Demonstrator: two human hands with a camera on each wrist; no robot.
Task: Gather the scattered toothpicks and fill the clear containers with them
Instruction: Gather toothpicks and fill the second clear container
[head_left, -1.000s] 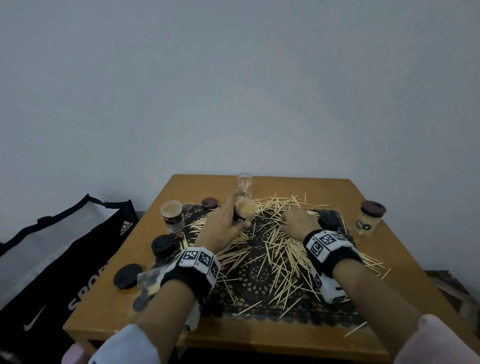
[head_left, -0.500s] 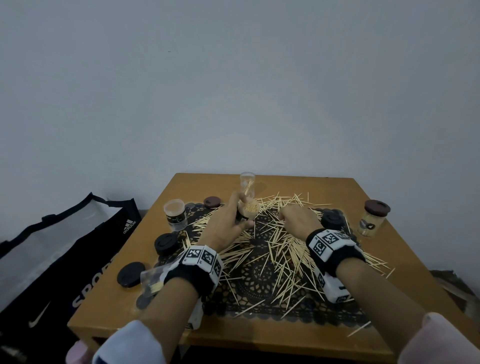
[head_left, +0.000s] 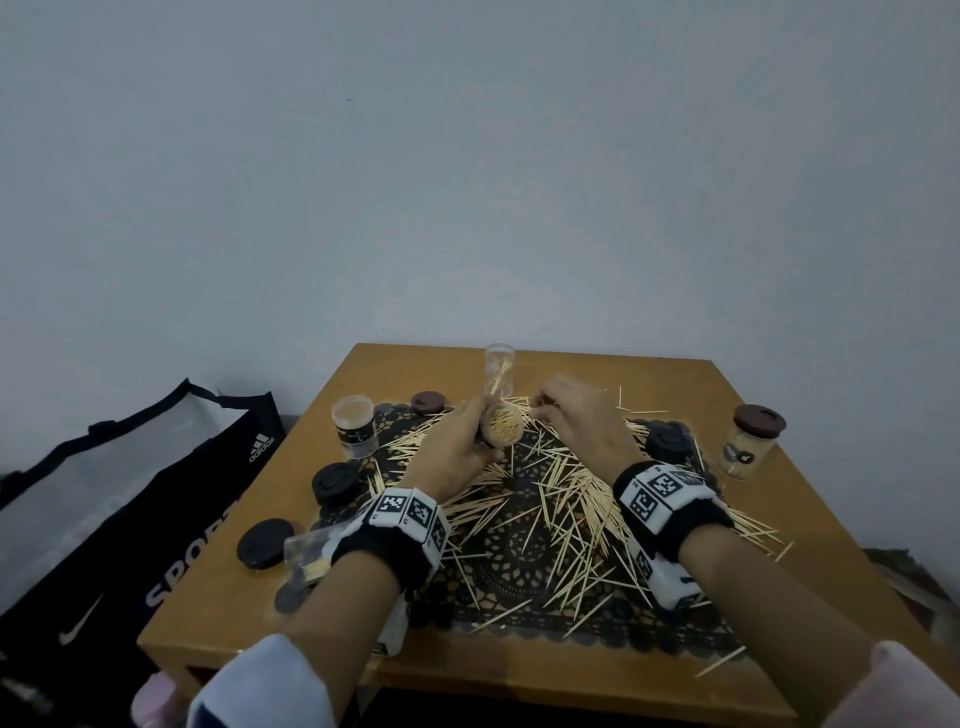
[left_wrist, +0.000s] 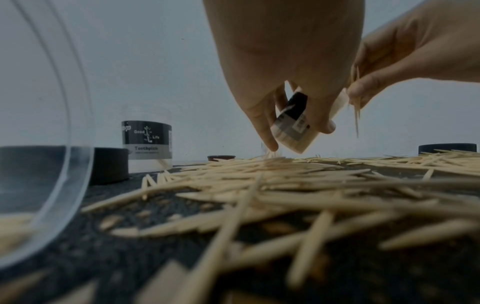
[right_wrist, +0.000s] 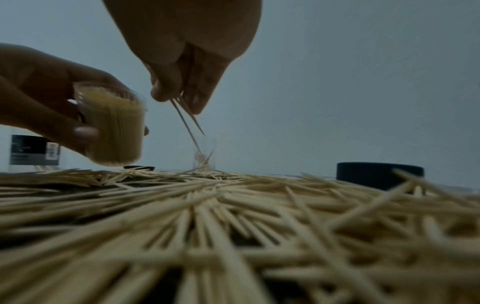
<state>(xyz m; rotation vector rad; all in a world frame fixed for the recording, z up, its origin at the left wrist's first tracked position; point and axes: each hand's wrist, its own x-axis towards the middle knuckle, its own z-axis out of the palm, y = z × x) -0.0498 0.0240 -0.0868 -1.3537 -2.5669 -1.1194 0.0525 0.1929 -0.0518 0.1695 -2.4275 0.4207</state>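
Loose toothpicks (head_left: 566, 499): strewn over the bench (head_left: 795, 525), nearest us.
Left hand (head_left: 457, 447): fingers wrapped round a nearly full jar (head_left: 503, 427), tipped.
Right hand (head_left: 576, 421): fingers pinching a few picks (right_wrist: 188, 121) beside its mouth.
Next move, likely: slip them in among the packed ones.

Surface (head_left: 649, 374): orange-brown wood. Mat (head_left: 519, 561) at its centre: black, lace-like openwork pattern. Toothpicks (head_left: 566, 499) strewn over the mat: pale straw yellow. Lids (head_left: 335, 483) at the mat's left edge: black; one lid (head_left: 429, 401) at its far-left corner: reddish brown. Clear container (head_left: 354, 426) left of the mat: black-and-grey label (left_wrist: 146, 142), white lettering. Jar (head_left: 748, 447) right of the mat: brown cap, yellowish contents. Wristbands (head_left: 408, 512): black, with black-and-white square-code markers. Bag (head_left: 156, 499) left of the surface: black, white logos. Wall (head_left: 467, 156): pale grey-blue.
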